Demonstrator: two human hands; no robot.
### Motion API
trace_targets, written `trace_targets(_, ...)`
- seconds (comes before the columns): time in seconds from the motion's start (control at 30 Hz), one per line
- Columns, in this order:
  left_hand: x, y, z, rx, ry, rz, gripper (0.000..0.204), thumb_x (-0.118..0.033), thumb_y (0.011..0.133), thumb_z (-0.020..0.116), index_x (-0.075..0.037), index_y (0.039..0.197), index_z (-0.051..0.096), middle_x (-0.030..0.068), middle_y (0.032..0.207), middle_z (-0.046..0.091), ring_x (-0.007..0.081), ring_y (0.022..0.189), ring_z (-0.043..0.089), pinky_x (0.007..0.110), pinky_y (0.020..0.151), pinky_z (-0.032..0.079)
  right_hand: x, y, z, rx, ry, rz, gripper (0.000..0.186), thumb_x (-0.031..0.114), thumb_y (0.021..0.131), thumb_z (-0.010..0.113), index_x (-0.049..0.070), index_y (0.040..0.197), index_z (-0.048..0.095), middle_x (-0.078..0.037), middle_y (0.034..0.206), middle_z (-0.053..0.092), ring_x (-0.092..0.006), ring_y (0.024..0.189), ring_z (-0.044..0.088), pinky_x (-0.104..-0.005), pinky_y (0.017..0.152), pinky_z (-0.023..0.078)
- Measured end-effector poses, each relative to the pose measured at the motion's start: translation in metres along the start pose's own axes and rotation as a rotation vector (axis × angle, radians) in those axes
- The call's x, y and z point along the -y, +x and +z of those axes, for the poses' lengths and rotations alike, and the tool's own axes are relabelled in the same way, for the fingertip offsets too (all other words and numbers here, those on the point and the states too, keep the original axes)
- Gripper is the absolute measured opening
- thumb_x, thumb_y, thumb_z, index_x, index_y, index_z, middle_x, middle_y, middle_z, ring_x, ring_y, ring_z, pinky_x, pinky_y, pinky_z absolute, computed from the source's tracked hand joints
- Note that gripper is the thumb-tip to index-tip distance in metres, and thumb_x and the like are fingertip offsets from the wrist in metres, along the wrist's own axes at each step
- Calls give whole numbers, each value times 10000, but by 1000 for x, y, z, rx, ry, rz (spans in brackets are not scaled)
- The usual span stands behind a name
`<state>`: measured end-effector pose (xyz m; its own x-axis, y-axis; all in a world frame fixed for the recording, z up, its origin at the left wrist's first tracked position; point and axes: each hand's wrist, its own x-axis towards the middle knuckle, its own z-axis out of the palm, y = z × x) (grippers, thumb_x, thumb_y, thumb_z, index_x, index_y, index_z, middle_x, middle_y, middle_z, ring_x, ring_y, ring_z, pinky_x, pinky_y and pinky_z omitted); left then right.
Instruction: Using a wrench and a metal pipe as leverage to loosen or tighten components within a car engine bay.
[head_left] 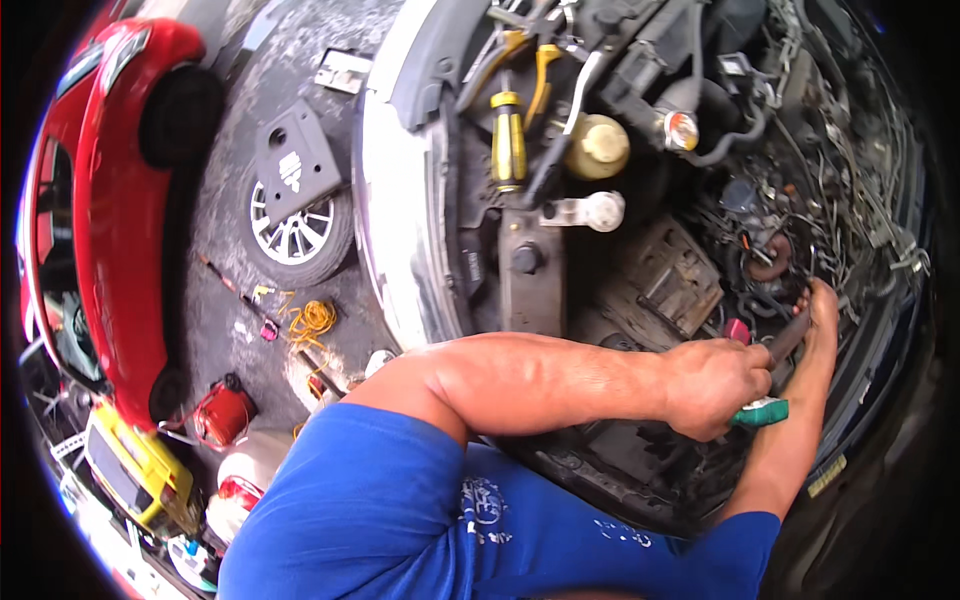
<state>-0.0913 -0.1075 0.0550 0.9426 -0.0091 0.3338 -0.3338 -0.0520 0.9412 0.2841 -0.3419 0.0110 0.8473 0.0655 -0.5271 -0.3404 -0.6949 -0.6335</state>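
Observation:
My left hand [715, 388] is closed around a green-handled tool [761, 412], whose handle end sticks out below the fist. Most of the tool is hidden by the fingers. Past the knuckles, a dark, bar-like piece [789, 341] runs up toward my right hand [822, 304]. The right fingers curl in near its upper end, deep in the engine bay; what they grip is hard to make out. A small pinkish-red part [737, 330] shows beside the left fist. Close above the hands lie hoses and a round brownish part [768, 258].
A yellow-and-black screwdriver [508, 142], yellow-handled pliers [542, 82] and a ratchet-like tool [598, 212] rest along the car's front. A cream reservoir [598, 147] stands beside them. On the floor are a wheel [300, 240], engine cover [298, 160] and yellow cord [312, 322]. A red car [135, 200] stands left.

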Motion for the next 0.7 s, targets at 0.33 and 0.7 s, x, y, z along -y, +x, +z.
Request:
trace_targets(0.33, -10, -103, -61, -213, -69, -105, 437, -106, 619, 779, -15, 1018, 627, 172, 1190, 614, 400, 1053, 647, 468, 873, 560, -15, -131, 34, 171, 192, -106, 364, 183, 1025, 586, 43, 1360, 563, 25, 691, 466, -76, 515, 468, -250, 455, 464)
trace_targets(0.7, -30, -203, -94, -603, -4, 139, 377, -76, 606, 736, -20, 945, 581, 192, 1101, 635, 409, 1028, 639, 441, 896, 542, -27, -326, 132, 564, 121, -208, 502, 232, 1015, 585, -17, 1437, 473, -21, 725, 539, -124, 536, 535, -290, 524, 521)
